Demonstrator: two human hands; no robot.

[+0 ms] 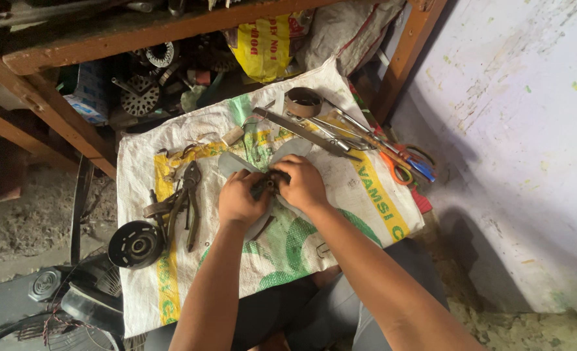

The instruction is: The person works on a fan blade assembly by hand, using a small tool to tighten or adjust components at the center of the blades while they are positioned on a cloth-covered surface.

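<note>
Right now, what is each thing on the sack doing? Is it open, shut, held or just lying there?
Grey plastic fan blade: flat on the sack, hub gripped by both hands.
Left hand: fingers closed on the hub.
Right hand: fingers closed on the hub.
Dark metal pliers: lying flat, handles slightly apart.
Orange-handled scissors: lying untouched.
Round black motor cover: lying at the sack's edge.
Brown tape roll: lying flat.

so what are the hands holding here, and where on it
Both the left hand and the right hand close on the dark hub at the centre of a grey fan blade that lies on the printed sack; the exact grip is hidden by the fingers.
</note>
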